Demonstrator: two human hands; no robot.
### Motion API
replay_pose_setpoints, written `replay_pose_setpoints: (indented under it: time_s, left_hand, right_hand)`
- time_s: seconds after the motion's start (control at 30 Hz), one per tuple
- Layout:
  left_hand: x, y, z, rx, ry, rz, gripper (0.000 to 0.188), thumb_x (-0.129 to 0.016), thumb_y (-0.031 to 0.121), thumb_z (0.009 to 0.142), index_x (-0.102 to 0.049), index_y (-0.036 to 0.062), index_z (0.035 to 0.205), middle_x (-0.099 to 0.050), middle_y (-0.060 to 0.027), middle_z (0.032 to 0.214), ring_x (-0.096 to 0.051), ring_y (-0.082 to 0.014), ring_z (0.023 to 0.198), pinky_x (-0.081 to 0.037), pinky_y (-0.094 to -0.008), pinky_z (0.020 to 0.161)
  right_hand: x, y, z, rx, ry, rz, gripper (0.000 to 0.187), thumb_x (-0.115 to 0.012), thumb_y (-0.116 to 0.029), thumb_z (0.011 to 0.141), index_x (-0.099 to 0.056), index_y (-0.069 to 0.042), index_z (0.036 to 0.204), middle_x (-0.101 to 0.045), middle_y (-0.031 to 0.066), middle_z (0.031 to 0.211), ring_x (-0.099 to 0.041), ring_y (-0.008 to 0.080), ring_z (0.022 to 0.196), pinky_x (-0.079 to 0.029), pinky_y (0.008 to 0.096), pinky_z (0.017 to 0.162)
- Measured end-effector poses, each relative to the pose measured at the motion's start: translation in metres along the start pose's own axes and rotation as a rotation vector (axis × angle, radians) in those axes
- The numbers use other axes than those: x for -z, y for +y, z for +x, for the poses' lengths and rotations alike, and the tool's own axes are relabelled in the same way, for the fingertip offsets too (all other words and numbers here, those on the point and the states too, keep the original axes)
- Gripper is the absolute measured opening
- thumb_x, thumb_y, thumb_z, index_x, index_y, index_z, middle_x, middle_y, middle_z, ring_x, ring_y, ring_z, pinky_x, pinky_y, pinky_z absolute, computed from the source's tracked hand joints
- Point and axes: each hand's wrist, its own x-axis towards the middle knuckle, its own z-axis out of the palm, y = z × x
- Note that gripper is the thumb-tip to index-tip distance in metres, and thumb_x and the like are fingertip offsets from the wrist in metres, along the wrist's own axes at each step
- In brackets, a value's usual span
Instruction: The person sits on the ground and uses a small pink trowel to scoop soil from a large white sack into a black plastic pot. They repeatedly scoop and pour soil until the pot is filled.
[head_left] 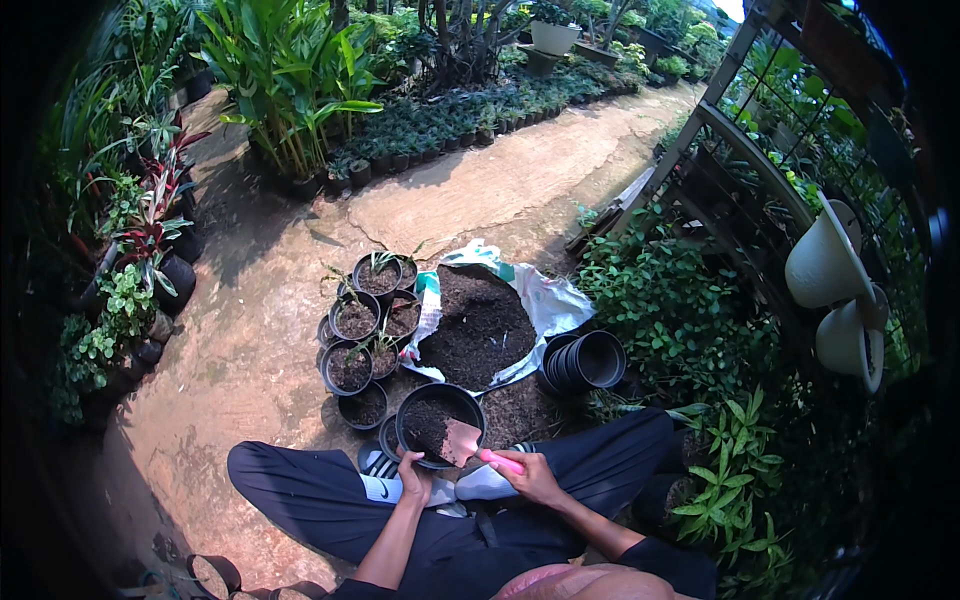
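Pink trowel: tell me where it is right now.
In the head view, the pink trowel is low and centre, gripped by the right hand, its blade over the black pot that the left hand steadies.

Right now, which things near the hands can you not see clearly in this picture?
Head view only:
- Left hand fingers: behind the black pot rim.
- Trowel blade: its underside and the soil under it are hidden.
- Pot depth: soil covers the bottom.
- Small plants in the filled pots: too small to tell their kind.
- Stacked pots: count unclear.

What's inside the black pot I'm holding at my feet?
The black pot holds dark soil, roughly half full, with the pink trowel blade dipped in. What lies beneath the soil is covered.
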Motion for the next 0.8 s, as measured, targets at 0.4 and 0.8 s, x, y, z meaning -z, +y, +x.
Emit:
replay_pose_setpoints:
  time_s: [0.4, 0.8]
  left_hand:
    - [0.004, 0.000, 0.000, 0.019, -0.027, -0.008, 0.062, -0.061, 0.019, 0.073, -0.048, 0.0171, 0.133, -0.055, -0.0065, 0.130, -0.053, -0.0258, 0.119, -0.042, -0.0433, 0.102]
    - [0.004, -0.009, 0.001, -0.117, 0.094, 0.266, 0.067, -0.063, 0.020, 0.069, -0.044, 0.0177, 0.133, -0.051, -0.0076, 0.127, -0.047, -0.0250, 0.119, -0.039, -0.0428, 0.103]
  right_hand:
    - [0.008, -0.021, -0.002, 0.101, 0.048, -0.156, 0.032, -0.070, -0.027, 0.090, -0.072, -0.008, 0.116, -0.073, 0.0166, 0.100, -0.072, 0.0294, 0.085, -0.055, 0.0355, 0.076]
    - [0.008, -0.021, 0.016, 0.162, 0.250, -0.036, 0.031, -0.072, -0.022, 0.089, -0.071, -0.003, 0.114, -0.073, 0.0182, 0.093, -0.072, 0.0237, 0.078, -0.054, 0.0334, 0.069]
